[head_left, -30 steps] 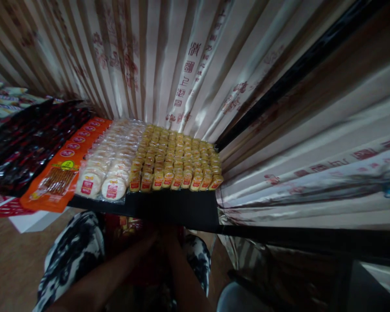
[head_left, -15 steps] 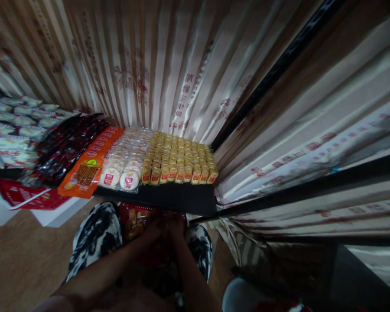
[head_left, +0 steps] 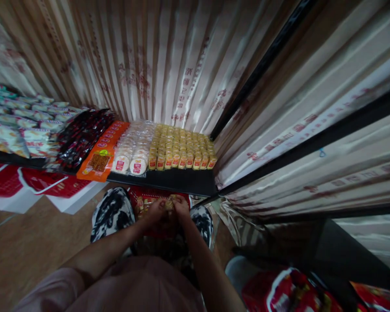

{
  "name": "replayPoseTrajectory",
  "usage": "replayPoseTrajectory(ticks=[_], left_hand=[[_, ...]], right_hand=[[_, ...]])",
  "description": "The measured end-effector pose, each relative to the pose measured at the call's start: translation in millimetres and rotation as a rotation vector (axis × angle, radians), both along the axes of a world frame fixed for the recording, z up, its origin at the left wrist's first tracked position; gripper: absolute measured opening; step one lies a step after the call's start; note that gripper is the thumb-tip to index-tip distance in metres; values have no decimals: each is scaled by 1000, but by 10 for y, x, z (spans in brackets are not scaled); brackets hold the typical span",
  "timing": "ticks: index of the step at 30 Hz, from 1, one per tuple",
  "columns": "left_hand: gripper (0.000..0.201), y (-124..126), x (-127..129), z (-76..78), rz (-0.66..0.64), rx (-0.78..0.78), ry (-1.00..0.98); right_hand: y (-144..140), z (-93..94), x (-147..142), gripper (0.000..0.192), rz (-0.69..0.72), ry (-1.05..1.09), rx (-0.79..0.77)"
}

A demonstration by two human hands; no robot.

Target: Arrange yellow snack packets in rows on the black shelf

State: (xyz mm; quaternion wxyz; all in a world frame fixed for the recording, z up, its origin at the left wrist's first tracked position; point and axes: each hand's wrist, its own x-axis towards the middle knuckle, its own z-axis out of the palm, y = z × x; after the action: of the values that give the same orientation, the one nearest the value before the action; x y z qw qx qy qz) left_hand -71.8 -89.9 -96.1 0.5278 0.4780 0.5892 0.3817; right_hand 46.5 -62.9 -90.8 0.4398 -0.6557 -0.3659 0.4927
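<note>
My left hand (head_left: 157,209) and my right hand (head_left: 181,207) meet over a red basket (head_left: 134,190) between my knees. Fingers of both are closed around small yellow wrapped snack packs (head_left: 170,202); how many they hold is unclear in the dim light. More wrapped packs (head_left: 143,203) lie in the basket, left of my hands. Just beyond it, neat rows of similar yellow packs (head_left: 182,151) stand on a black shelf (head_left: 182,182).
Along the shelf to the left lie round white crackers (head_left: 130,149) in clear wrap, an orange bag (head_left: 99,161), dark packets (head_left: 81,138) and white packets (head_left: 35,138). Red baskets (head_left: 48,184) sit below. A pleated curtain (head_left: 169,56) hangs behind; red bags (head_left: 289,290) are at lower right.
My hands have risen a little from the basket, and yellow packs now show between them. The view has shifted, with the shelf goods higher in it and more of the lower right bags visible.
</note>
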Motion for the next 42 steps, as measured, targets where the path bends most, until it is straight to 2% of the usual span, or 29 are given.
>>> replayPoseTrajectory(ticks=[4, 11, 14, 18, 21, 27, 32, 36, 39, 42], left_hand=[[26, 14, -107, 62, -81, 54, 61], [39, -76, -181, 288, -177, 228, 344], [33, -95, -153, 341, -134, 291, 381], [29, -27, -131, 406, -58, 350, 336], [27, 69, -122, 469, -21, 293, 227], [33, 243, -72, 595, 91, -54, -214], [24, 306, -12, 747, 166, -163, -408], [15, 298, 73, 851, 220, -255, -625], [16, 282, 162, 876, 236, -312, -777], [17, 278, 271, 855, 235, -347, -834]], right_hand=[[-22, 138, -44, 28, -65, 165, -70], [-63, 278, -26, 27, -99, 298, -138], [-55, 299, -24, 25, -106, 302, -156], [-41, 356, 13, 27, -95, 282, -148], [-34, 428, 63, 30, -72, 261, -117], [-33, 575, 149, 36, -18, 187, -33], [-26, 676, 187, 40, 24, 212, -12], [12, 721, 173, 44, -50, 323, 27], [37, 737, 140, 44, -59, 440, 85], [49, 731, 102, 33, -5, 442, 110]])
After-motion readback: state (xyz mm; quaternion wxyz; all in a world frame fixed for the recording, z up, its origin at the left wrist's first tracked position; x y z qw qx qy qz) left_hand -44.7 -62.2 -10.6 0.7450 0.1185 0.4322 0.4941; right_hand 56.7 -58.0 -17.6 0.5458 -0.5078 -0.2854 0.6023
